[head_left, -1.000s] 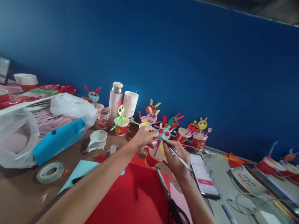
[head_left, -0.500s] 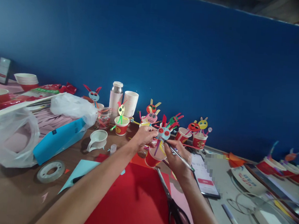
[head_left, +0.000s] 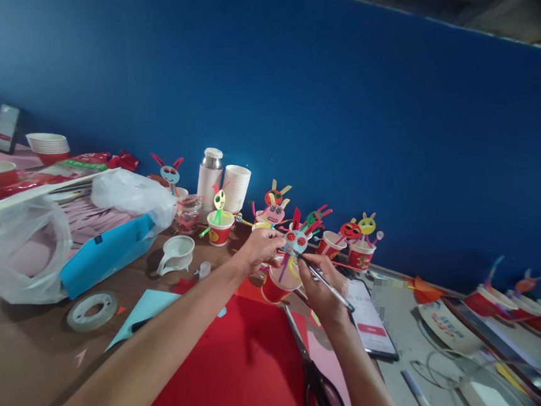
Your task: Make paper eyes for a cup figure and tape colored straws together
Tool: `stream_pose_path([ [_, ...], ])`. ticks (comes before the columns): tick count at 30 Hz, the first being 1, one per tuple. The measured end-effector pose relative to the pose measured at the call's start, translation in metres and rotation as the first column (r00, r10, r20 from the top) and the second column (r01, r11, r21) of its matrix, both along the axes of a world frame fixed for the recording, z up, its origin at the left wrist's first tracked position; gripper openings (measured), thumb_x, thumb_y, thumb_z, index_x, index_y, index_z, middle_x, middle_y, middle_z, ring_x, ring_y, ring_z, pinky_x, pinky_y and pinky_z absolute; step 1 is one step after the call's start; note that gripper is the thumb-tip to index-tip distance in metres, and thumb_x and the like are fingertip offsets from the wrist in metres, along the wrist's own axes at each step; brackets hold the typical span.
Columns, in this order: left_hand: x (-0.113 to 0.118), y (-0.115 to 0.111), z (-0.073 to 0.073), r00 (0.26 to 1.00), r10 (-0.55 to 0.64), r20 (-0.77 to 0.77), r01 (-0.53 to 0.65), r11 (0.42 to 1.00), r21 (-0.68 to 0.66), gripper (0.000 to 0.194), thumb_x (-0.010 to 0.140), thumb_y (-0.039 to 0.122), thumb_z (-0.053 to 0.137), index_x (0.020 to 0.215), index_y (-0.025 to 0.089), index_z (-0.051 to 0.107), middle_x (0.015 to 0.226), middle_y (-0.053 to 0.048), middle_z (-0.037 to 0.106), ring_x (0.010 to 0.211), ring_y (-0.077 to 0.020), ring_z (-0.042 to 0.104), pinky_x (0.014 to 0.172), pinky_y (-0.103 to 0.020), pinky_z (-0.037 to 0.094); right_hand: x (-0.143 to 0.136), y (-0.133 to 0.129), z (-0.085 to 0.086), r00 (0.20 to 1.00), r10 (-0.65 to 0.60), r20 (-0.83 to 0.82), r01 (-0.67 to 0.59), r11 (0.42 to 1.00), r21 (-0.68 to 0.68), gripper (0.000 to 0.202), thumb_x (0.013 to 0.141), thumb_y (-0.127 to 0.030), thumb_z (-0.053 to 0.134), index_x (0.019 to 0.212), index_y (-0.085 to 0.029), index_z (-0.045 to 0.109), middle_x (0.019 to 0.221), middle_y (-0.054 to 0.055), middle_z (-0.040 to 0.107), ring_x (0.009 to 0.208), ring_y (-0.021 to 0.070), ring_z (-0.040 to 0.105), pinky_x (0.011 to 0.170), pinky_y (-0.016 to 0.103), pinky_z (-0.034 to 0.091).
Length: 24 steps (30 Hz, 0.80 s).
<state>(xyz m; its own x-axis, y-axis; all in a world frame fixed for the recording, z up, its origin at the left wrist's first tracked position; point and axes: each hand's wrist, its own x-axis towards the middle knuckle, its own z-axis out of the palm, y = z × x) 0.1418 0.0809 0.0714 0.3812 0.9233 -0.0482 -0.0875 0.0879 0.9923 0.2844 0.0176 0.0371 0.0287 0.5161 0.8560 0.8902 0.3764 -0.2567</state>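
A pale blue paper rabbit face point(head_left: 296, 240) with red dotted eyes and red ears stands on a purple and yellow stem above a red paper cup point(head_left: 281, 286). My left hand point(head_left: 262, 251) pinches the left edge of the face. In my right hand point(head_left: 324, 286) is a pen point(head_left: 329, 286), its tip at the lower part of the face. Under my forearms lies red paper point(head_left: 232, 364), and black-handled scissors point(head_left: 314, 377) rest at its right edge.
Behind stand cups with paper figures point(head_left: 274, 209), a thermos point(head_left: 209, 185) and stacked cups point(head_left: 236, 188). Left are a plastic bag point(head_left: 20, 250), a tape roll point(head_left: 92, 311) and a white small cup point(head_left: 177, 255). A phone point(head_left: 372, 325) lies right, beside cables.
The pen and my right hand have shifted very slightly. My left hand keeps its hold on the rabbit face.
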Motion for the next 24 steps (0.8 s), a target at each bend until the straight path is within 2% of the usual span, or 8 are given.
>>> stream_pose_path([
  [7,0.0002,0.0028,-0.0028,0.999,-0.012,0.029,0.012,1.000,0.012,0.006,0.075,0.014,0.052,0.075,0.011,0.058,0.060,0.000,0.054,0.038,-0.0035,0.042,0.038,-0.017,0.041,0.0010,-0.0016,0.0037,1.000,-0.009,0.022,0.009,1.000,0.004,0.013,0.080,-0.031,0.056,0.079,-0.020,0.062,0.067,0.001,0.065,0.059,0.0130,0.062,0.057,0.022,0.046],
  [14,0.0001,0.0035,-0.0047,0.999,-0.013,0.046,0.013,1.000,0.020,0.006,0.074,0.017,0.057,0.074,0.011,0.058,0.057,0.001,0.053,0.038,-0.0032,0.041,0.040,-0.017,0.042,0.0023,-0.0015,0.0024,1.000,-0.011,0.020,0.011,1.000,0.001,0.015,0.081,-0.033,0.055,0.079,-0.020,0.062,0.067,0.001,0.065,0.059,0.0133,0.061,0.057,0.022,0.046],
  [17,-0.0001,0.0029,-0.0038,0.999,-0.012,0.045,0.011,1.000,0.018,0.005,0.075,0.015,0.055,0.074,0.011,0.058,0.059,0.000,0.054,0.039,-0.0033,0.042,0.040,-0.018,0.043,0.0026,-0.0021,0.0026,1.000,-0.007,0.018,0.007,1.000,-0.006,0.013,0.080,-0.032,0.056,0.081,-0.020,0.062,0.067,0.000,0.065,0.059,0.0129,0.061,0.058,0.022,0.046],
  [20,-0.0006,0.0019,-0.0024,1.000,-0.008,0.025,0.008,1.000,0.015,0.005,0.075,0.014,0.053,0.073,0.011,0.057,0.053,0.003,0.051,0.036,-0.0028,0.040,0.039,-0.017,0.041,0.0019,-0.0024,0.0038,1.000,-0.006,0.022,0.006,1.000,-0.001,0.013,0.080,-0.031,0.057,0.080,-0.020,0.062,0.067,0.001,0.065,0.059,0.0131,0.061,0.057,0.022,0.046],
  [24,-0.0007,0.0018,-0.0016,1.000,-0.005,0.022,0.005,1.000,0.015,0.006,0.076,0.014,0.053,0.073,0.011,0.057,0.059,0.000,0.056,0.037,-0.0030,0.042,0.039,-0.017,0.041,0.0007,-0.0031,0.0054,1.000,-0.009,0.020,0.009,1.000,-0.008,0.013,0.080,-0.032,0.055,0.080,-0.020,0.062,0.068,0.001,0.065,0.059,0.0135,0.061,0.057,0.023,0.046],
])
